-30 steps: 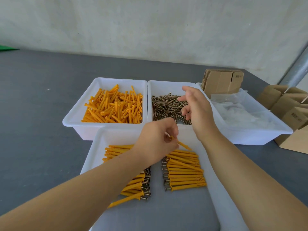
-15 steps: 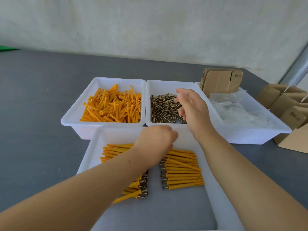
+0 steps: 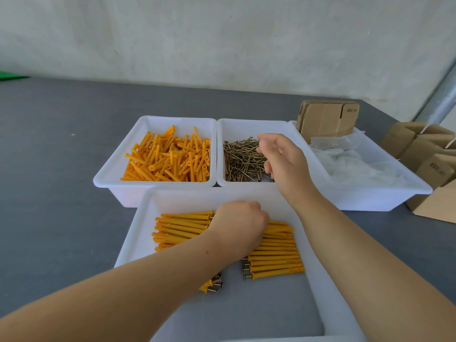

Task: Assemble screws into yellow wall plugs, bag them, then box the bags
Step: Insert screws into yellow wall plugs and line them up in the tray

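Four white trays (image 3: 345, 198) crowd the table; left hand (image 3: 238, 225) clenched over assembled plugs (image 3: 276, 257), right hand (image 3: 283, 161) loosely curled above screws (image 3: 241, 161).

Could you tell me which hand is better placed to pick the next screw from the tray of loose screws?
The right hand: it hovers over the screws in their tray. The left hand is down on the assembled plugs in the near tray.

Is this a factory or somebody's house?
Probably a small workshop packing bench, not a house: white bins of yellow plugs and screws, clear bags, and flat cardboard boxes on a grey table.
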### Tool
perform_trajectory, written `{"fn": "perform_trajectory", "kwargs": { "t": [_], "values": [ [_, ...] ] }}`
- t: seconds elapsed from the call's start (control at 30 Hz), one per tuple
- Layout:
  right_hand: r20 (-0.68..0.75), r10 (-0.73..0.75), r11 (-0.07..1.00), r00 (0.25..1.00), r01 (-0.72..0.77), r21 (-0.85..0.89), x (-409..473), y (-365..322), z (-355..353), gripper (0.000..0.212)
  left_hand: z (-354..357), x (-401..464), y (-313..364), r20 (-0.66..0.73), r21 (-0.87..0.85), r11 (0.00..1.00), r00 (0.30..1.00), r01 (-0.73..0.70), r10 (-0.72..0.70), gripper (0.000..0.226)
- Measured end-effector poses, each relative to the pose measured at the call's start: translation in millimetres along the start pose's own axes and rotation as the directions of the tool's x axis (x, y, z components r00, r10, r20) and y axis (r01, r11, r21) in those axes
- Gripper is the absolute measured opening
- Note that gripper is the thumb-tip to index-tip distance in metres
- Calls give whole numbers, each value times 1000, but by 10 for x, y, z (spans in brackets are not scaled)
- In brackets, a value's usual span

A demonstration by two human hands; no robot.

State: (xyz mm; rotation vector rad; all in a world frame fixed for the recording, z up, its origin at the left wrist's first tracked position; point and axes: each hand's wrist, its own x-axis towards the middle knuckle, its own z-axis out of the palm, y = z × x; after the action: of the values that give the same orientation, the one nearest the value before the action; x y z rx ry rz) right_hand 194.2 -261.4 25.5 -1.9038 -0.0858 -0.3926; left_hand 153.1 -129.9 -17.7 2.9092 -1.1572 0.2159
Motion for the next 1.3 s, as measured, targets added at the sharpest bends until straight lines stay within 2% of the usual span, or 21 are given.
{"fn": "perform_trajectory", "kwargs": {
  "t": [0.1, 0.17, 0.23, 0.27, 0.33, 0.47, 0.53, 0.6, 0.67, 0.73, 0.8, 0.87, 0.97, 1.07, 1.23, 1.3],
  "values": [
    [2, 6, 1000, 1000, -6, -7, -6, -1, -2, 30, -23, 0, -4, 36, -23, 999, 999, 31, -30, 15],
    [7, 14, 1000, 1000, -14, -7, -13, 3, 4, 30, -72, 6, -38, 53, -79, 995, 997, 54, -50, 21],
    [11, 15, 1000, 1000, -15, -5, -15, 5, 9, 30, -162, 20, -106, 71, -152, 981, 991, 121, -112, 27],
    [9, 14, 1000, 1000, -14, -5, -12, 5, 6, 29, -221, 27, -147, 77, -171, 974, 988, 146, -135, 22],
    [5, 14, 1000, 1000, -14, -5, -3, 11, 4, 30, -314, 15, -234, 109, -138, 973, 979, 186, -171, 8],
    [11, 26, 1000, 1000, -26, -7, 6, 19, 16, 37, -350, -44, -321, 116, -93, 966, 966, 242, -231, 12],
    [15, 27, 1000, 1000, -26, -12, 12, 23, 23, 36, -335, 34, -292, 239, -22, 963, 937, 267, -255, 3],
    [18, 31, 999, 999, -31, -8, 14, 18, 28, 38, -305, 152, -252, 415, 61, 951, 859, 304, -301, 9],
    [21, 27, 1000, 999, -27, -2, 12, 15, 30, 34, -262, 203, -219, 491, 122, 942, 806, 313, -332, 10],
    [20, 19, 1000, 1000, -19, 1, 12, 17, 28, 30, -188, 177, -188, 481, 161, 941, 809, 298, -338, 24],
    [15, 16, 1000, 1000, -16, 3, 13, 16, 24, 31, -124, 123, -157, 401, 212, 953, 870, 216, -287, 31],
    [12, 14, 1000, 1000, -14, -1, 11, 14, 21, 31, -111, 89, -138, 343, 202, 960, 904, 196, -257, 33],
    [11, 4, 1000, 1000, -4, -3, 15, 27, 13, 24, -139, 91, -139, 288, 112, 961, 917, 253, -275, 32],
    [15, 3, 1000, 1000, -3, 1, 19, 33, 9, 26, -176, 80, -119, 298, 45, 956, 910, 289, -289, 33],
    [16, 12, 1000, 1000, -12, 12, 31, 51, 5, 28, -198, 96, -121, 306, 30, 952, 903, 306, -300, 31],
    [10, 14, 1000, 1000, -14, 9, 38, 62, 0, 27, -179, 51, -123, 204, 3, 959, 939, 283, -278, 21]
  ]
}}
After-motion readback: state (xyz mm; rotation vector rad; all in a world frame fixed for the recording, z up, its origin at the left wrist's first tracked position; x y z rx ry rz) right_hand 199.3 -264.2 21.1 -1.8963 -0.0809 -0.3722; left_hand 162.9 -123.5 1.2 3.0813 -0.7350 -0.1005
